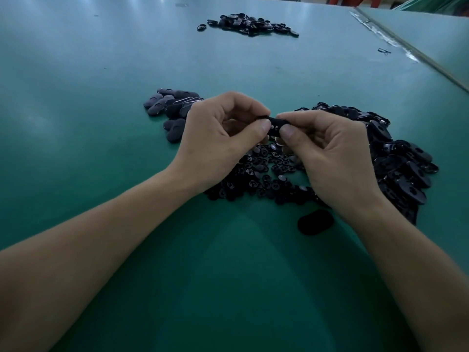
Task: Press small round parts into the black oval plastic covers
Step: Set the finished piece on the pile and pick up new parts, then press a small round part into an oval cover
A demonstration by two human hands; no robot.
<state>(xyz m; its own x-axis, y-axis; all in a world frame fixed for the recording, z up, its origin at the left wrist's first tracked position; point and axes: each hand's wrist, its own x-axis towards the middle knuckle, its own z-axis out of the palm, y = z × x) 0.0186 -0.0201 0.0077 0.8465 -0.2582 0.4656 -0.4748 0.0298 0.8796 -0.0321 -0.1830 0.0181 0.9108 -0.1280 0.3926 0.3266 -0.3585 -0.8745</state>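
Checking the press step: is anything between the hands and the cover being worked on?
Nothing visible. The left hand and right hand both pinch the black oval cover directly, thumbs on its near face, above the heap of small round parts.

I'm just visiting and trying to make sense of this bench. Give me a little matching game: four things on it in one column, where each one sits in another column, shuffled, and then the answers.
Things
1. far pile of black parts
2. lone oval cover
3. small round parts
4. held oval cover

Places
A. pinched between the left hand and the right hand
B. lying by itself beside the right wrist
C. at the far end of the green table
D. heaped just beneath both hands

Pairs: 1-C, 2-B, 3-D, 4-A
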